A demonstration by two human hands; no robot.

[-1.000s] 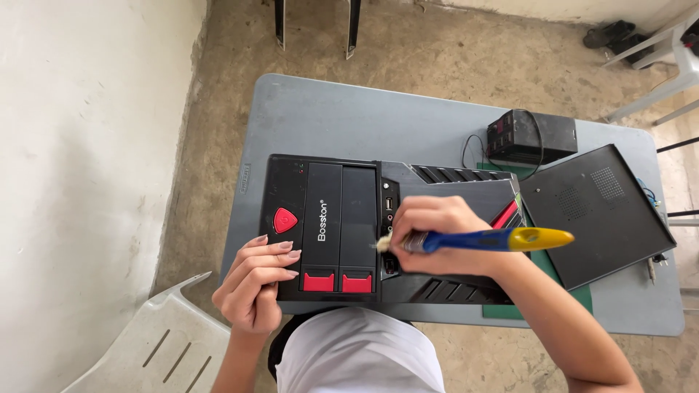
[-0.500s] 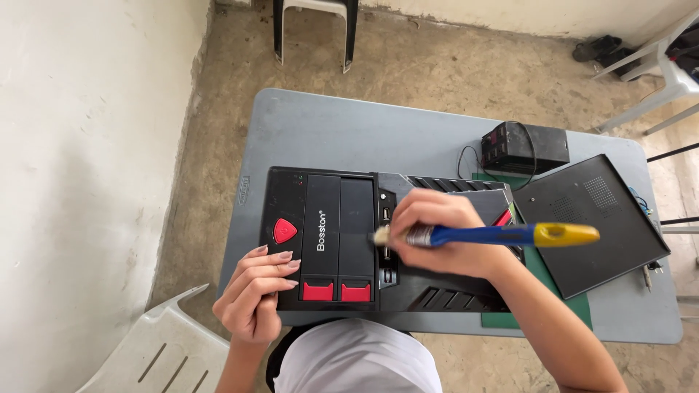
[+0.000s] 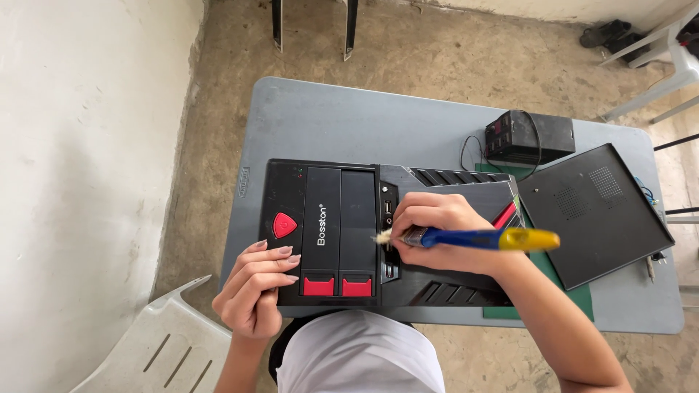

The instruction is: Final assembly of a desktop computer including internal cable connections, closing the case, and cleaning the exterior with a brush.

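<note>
Hands first: the right hand was closed round a paintbrush with a blue and yellow handle, its pale bristles pointing toward nine o'clock and touching the narrow port strip of the computer case front. The left hand rested at the seven o'clock corner of that case, fingers loosely curled and flat against the black panel just below the red triangular button — pressing on it rather than gripping anything.

Going down in size, the grey counter filled the middle of the view, standing on a bare concrete floor beside a whitish wall at nine o'clock. The computer case lay flat across the counter's near half, its black front panel facing up, with two red tabs at its six o'clock edge. At three o'clock from the case lay a loose black side panel, tilted and resting partly on a green mat. A small black box with a cable sat at one o'clock, apart from the case. A pale plastic chair showed at seven o'clock off the counter — and the legs of another chair at twelve o'clock.
</note>
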